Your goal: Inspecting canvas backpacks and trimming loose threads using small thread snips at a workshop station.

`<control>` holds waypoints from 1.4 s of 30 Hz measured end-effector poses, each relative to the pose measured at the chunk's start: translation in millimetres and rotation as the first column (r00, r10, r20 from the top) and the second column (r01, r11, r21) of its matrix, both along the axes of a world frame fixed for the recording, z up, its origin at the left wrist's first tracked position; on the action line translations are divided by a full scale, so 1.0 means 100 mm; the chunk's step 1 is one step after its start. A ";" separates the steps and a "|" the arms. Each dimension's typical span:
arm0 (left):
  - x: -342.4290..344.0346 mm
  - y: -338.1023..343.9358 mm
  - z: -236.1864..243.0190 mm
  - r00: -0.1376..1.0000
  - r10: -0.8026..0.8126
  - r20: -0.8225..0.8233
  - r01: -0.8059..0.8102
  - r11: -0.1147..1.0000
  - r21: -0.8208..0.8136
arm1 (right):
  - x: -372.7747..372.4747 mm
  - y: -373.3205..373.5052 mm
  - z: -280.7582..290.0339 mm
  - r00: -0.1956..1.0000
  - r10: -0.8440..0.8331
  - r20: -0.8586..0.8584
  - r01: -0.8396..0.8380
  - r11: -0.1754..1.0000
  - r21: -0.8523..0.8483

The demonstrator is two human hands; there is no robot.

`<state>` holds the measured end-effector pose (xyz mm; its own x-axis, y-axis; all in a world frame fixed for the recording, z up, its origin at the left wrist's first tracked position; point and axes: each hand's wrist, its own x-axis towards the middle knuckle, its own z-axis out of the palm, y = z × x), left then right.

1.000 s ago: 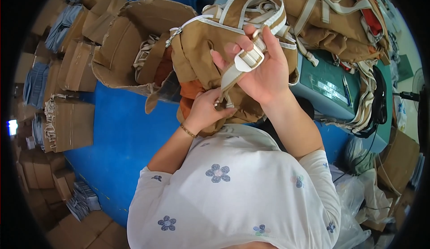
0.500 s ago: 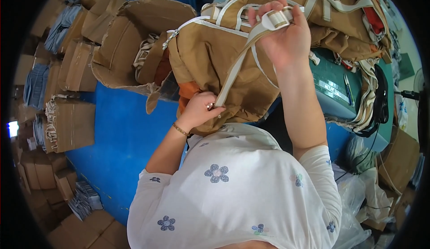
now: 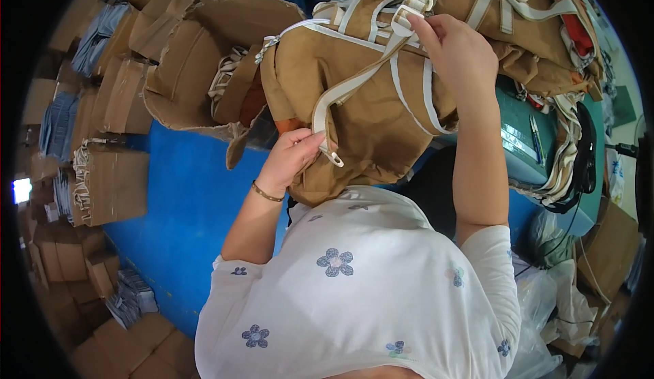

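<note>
A brown bag [image 3: 368, 120] with white piping and an orange patch lies in front of me, partly against my front. My left hand [image 3: 289, 157] is closed, pinching the lower end of a cream webbing strap [image 3: 347, 86] low on the bag's left side. A small white plastic end piece [image 3: 334, 157] sticks out beyond those fingers. Up the strap, my right hand [image 3: 463, 55] grips a white plastic buckle [image 3: 403, 21] with its thumb on the edge; its other fingers curl and are partly hidden. Between both hands the strap hangs with a slack bend near the left.
An open cardboard box [image 3: 197, 58] holding straps stands left of the bag. More brown bags [image 3: 531, 31] with red parts lie at the far right. Beside them, a green table [image 3: 521, 133] bears pens and bundled straps. Stacked cartons [image 3: 122, 181] line the left side.
My right hand has turned from palm-up under the buckle to gripping it from the right. The strap has gone from taut to slack, and its white end piece now shows at my left hand.
</note>
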<state>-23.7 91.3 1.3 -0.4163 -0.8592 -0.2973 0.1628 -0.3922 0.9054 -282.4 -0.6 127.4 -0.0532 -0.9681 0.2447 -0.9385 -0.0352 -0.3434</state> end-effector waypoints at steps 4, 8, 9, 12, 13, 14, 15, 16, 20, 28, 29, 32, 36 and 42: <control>-0.05 0.01 0.12 0.994 0.101 0.050 -0.105 0.992 0.073 | 0.23 0.57 -0.21 0.880 0.417 0.226 -0.383 0.906 -0.182; -0.25 0.00 0.22 0.970 0.228 0.089 -0.236 0.968 0.085 | 0.50 0.95 -0.69 0.754 0.582 0.306 -0.577 0.809 -0.117; -0.25 0.00 0.22 0.970 0.225 0.091 -0.233 0.969 0.087 | 0.53 0.97 -0.79 0.726 0.556 0.405 -0.588 0.807 -0.053; -0.29 -0.01 0.24 0.985 0.159 0.073 -0.165 0.982 0.091 | 0.48 0.99 -0.99 0.377 0.067 0.924 -0.551 0.818 0.165; -0.31 0.00 0.27 0.982 0.155 0.112 -0.160 0.987 0.034 | 0.45 0.99 -1.06 0.194 0.007 0.981 -0.561 0.821 0.105; -0.33 0.02 0.29 0.977 0.152 0.151 -0.150 0.988 -0.025 | 0.43 0.99 -1.10 0.196 0.007 0.981 -0.550 0.828 0.105; -0.34 0.03 0.25 0.980 0.137 0.147 -0.135 0.991 -0.025 | 0.40 1.01 -1.14 0.099 -0.005 0.995 -0.556 0.829 0.059; -0.34 0.05 0.18 0.976 0.145 0.160 -0.129 0.986 -0.105 | 0.38 1.03 -1.18 0.000 -0.015 1.000 -0.556 0.831 0.013; -0.36 0.08 0.17 0.958 0.140 0.249 -0.095 0.978 -0.186 | 0.37 1.08 -1.22 0.019 -0.036 0.999 -0.561 0.827 0.041; -0.35 0.18 0.28 0.944 -0.029 0.328 0.138 0.939 -0.314 | 0.35 1.08 -1.22 -0.240 -0.321 0.916 -0.452 0.872 0.187; -0.35 0.21 0.21 0.893 0.043 0.448 0.169 0.891 -0.421 | 0.37 1.08 -1.21 -0.256 -0.336 0.906 -0.417 0.884 0.210; -0.46 0.30 0.16 0.793 0.201 0.575 0.225 0.780 -0.584 | 0.44 1.09 -1.16 -0.246 -0.348 0.905 -0.383 0.892 0.239; -0.60 0.39 0.02 0.688 0.428 0.586 0.217 0.649 -0.729 | 0.54 1.14 -1.22 -0.174 -0.301 0.938 -0.341 0.912 0.229; -0.65 0.38 -0.12 0.527 0.595 0.607 0.280 0.553 -0.785 | 0.60 1.20 -1.32 -0.091 -0.199 0.976 -0.268 0.949 0.169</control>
